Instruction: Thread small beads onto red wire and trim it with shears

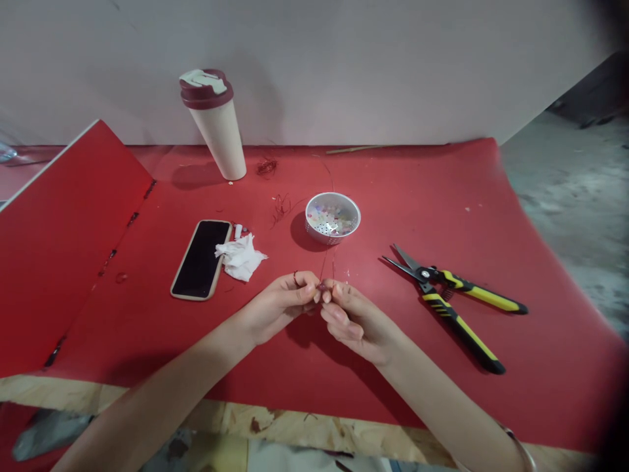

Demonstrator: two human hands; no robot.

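Note:
My left hand (pixel 285 298) and my right hand (pixel 356 321) meet at the middle of the table, fingertips nearly touching. Pinched between them is a small dark red beaded piece (pixel 322 286), too small to make out in detail. Thin red threads (pixel 323 265) run up from it toward a round metal bowl (pixel 333 237) with a perforated side. Small pale and coloured beads (pixel 330 216) lie in that bowl. Both hands are closed, with the fingers curled and thumbs pressed inward.
Yellow-and-black shears (pixel 432 282) lie spread apart at the right. A phone (pixel 202 259) and crumpled tissue (pixel 242 257) are at the left, and a lidded cup (pixel 219 134) stands behind. Tangled red thread (pixel 266 166) lies near the wall. A red board (pixel 73 242) rises at far left.

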